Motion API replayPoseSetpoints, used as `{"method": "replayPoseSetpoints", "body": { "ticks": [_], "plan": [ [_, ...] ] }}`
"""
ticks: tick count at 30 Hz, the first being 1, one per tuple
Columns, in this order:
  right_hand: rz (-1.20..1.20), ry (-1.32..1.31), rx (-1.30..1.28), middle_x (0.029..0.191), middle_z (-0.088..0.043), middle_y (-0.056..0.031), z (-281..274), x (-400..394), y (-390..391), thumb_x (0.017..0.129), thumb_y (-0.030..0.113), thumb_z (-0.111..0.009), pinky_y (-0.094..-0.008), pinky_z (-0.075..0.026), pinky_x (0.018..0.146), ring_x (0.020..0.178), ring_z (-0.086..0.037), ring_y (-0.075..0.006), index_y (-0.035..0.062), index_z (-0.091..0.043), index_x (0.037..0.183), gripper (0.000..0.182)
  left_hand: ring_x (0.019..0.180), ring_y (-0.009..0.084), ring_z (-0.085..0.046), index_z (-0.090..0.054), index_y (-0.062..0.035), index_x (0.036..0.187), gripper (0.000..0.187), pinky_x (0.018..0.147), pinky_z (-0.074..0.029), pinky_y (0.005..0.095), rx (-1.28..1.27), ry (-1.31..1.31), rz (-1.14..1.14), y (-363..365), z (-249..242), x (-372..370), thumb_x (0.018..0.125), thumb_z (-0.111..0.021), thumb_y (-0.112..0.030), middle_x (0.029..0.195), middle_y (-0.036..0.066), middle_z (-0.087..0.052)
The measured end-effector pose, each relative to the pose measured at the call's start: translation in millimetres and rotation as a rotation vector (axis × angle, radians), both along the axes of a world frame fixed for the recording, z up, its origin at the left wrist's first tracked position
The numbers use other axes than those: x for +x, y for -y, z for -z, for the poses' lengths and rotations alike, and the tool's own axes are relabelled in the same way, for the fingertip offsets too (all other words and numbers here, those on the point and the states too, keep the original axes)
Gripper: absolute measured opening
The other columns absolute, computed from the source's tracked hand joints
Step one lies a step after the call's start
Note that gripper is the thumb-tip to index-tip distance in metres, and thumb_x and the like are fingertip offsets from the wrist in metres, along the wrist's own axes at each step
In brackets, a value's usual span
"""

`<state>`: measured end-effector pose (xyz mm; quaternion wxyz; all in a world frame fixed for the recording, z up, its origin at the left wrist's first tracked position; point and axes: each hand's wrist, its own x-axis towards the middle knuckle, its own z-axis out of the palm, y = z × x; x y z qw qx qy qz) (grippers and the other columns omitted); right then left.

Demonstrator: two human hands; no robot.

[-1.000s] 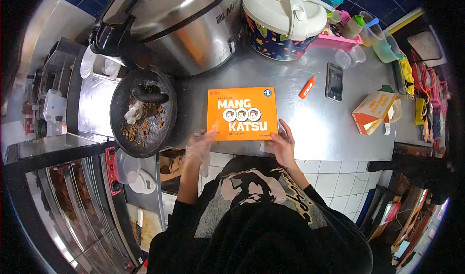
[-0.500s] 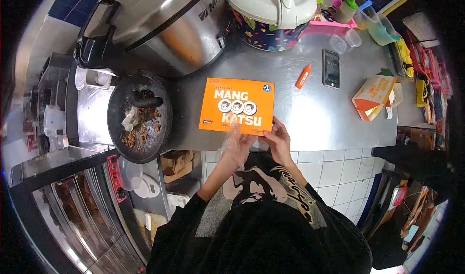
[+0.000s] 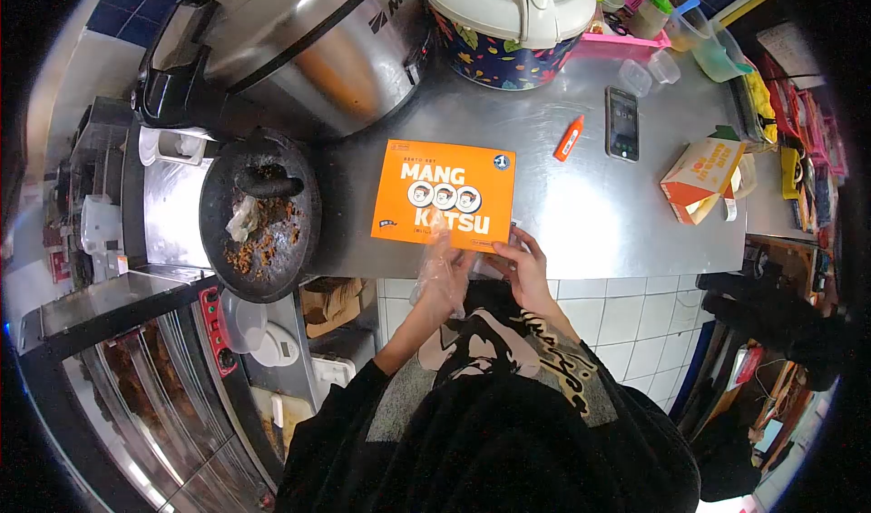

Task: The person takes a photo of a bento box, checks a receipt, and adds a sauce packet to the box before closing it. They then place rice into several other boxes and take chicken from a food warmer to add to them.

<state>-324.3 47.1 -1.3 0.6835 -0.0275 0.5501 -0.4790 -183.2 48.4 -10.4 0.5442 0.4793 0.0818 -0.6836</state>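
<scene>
A flat orange box (image 3: 445, 191) printed "MANG KATSU" lies on the steel counter (image 3: 599, 214) near its front edge. My left hand (image 3: 442, 273), in a loose clear plastic glove, hovers at the box's near edge with its fingers spread and nothing in them. My right hand (image 3: 524, 263) is bare and close beside it, fingertips at the box's near right corner. Whether the right hand grips the box or the glove is unclear.
A dark stone mortar (image 3: 259, 214) with a pestle and reddish paste sits left of the box. Behind stand a large steel cooker (image 3: 290, 41) and a floral rice cooker (image 3: 508, 19). An orange marker (image 3: 569, 138), a phone (image 3: 622, 123) and a small open carton (image 3: 703, 182) lie to the right.
My gloved left hand moved from the box's near left corner to the middle of its near edge, close to my right hand. The box shifted slightly left.
</scene>
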Motion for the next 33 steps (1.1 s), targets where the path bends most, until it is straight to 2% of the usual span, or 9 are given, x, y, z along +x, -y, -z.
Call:
{"method": "replayPoseSetpoints", "body": {
  "ticks": [8,11,13,19,22,25,29,31,33],
  "plan": [
    [-0.204,-0.346,-0.231,0.104,-0.057,-0.0107,27,3,-5,0.073,0.004,-0.073,-0.0331,-0.052,0.079,0.091,-0.059,-0.0195,-0.0047,-0.052,0.116,0.049,0.109,0.0180,-0.053,-0.052,0.0008,0.122,0.046,0.095,-0.043,0.0327,-0.104,0.527,-0.091,21,-6,84,0.087,-0.064,-0.027,0.117,0.011,-0.058],
    [-0.324,-0.526,-0.287,0.104,-0.057,-0.0108,47,5,-11,0.072,0.006,-0.075,-0.0301,-0.051,0.074,0.088,-0.058,-0.0177,-0.0038,-0.054,0.115,0.049,0.083,0.0130,-0.056,-0.062,0.0024,0.103,0.038,0.077,-0.042,0.0239,-0.193,0.507,-0.165,24,6,112,0.084,-0.068,-0.030,0.100,0.007,-0.063],
    [-0.373,-0.626,-0.320,0.103,-0.057,-0.0109,55,5,-10,0.071,0.006,-0.076,-0.0287,-0.051,0.071,0.086,-0.058,-0.0170,-0.0031,-0.055,0.114,0.049,0.083,0.0133,-0.056,-0.062,0.0031,0.103,0.041,0.073,-0.044,0.0249,0.095,0.823,0.264,28,10,135,0.082,-0.069,-0.031,0.097,0.009,-0.063],
    [-0.353,-0.562,-0.292,0.103,-0.057,-0.0104,52,7,-7,0.067,0.011,-0.079,-0.0274,-0.051,0.068,0.083,-0.058,-0.0160,-0.0021,-0.056,0.112,0.052,0.088,0.0185,-0.059,-0.059,0.0049,0.109,0.040,0.078,-0.049,0.0312,0.015,0.620,0.611,38,-8,175,0.087,-0.064,-0.027,0.103,0.010,-0.062],
    [-0.395,-0.611,-0.271,0.101,-0.058,-0.0094,50,6,-7,0.071,0.001,-0.074,-0.0263,-0.054,0.063,0.079,-0.059,-0.0137,-0.0042,-0.053,0.113,0.047,0.084,0.0182,-0.057,-0.058,0.0037,0.111,0.041,0.080,-0.047,0.0315,-0.076,0.624,0.645,32,2,186,0.087,-0.062,-0.030,0.103,0.010,-0.062],
    [-0.383,-0.647,-0.316,0.104,-0.057,-0.0133,50,7,-7,0.066,0.013,-0.080,-0.0293,-0.050,0.072,0.086,-0.059,-0.0187,-0.0024,-0.057,0.111,0.053,0.080,0.0178,-0.056,-0.060,0.0030,0.107,0.038,0.081,-0.047,0.0316,-0.149,0.381,0.442,33,12,183,0.089,-0.060,-0.031,0.099,0.009,-0.063],
    [-0.468,-0.820,-0.338,0.104,-0.056,-0.0155,38,7,-5,0.066,0.019,-0.081,-0.0325,-0.050,0.073,0.086,-0.059,-0.0236,-0.0026,-0.057,0.111,0.055,0.088,0.0173,-0.059,-0.058,-0.0040,0.113,0.039,0.074,-0.048,0.0293,0.028,0.465,0.597,46,-18,171,0.083,-0.067,-0.027,0.100,0.005,-0.062],
    [-0.488,-0.886,-0.360,0.103,-0.056,-0.0159,39,6,-7,0.066,0.022,-0.081,-0.0335,-0.050,0.073,0.086,-0.059,-0.0251,-0.0027,-0.057,0.111,0.057,0.083,0.0214,-0.058,-0.058,0.0068,0.109,0.052,0.082,-0.047,0.0339,0.183,1.025,0.802,53,-40,156,0.085,-0.064,-0.039,0.102,0.010,-0.062],
    [-0.514,-0.982,-0.390,0.101,-0.055,-0.0164,43,6,-7,0.065,0.029,-0.081,-0.0347,-0.049,0.074,0.087,-0.058,-0.0265,-0.0031,-0.057,0.111,0.061,0.085,0.0206,-0.061,-0.047,-0.0062,0.120,0.048,0.075,-0.049,0.0307,-0.215,1.277,1.087,47,84,228,0.083,-0.065,-0.031,0.099,0.010,-0.063]
  ]
}}
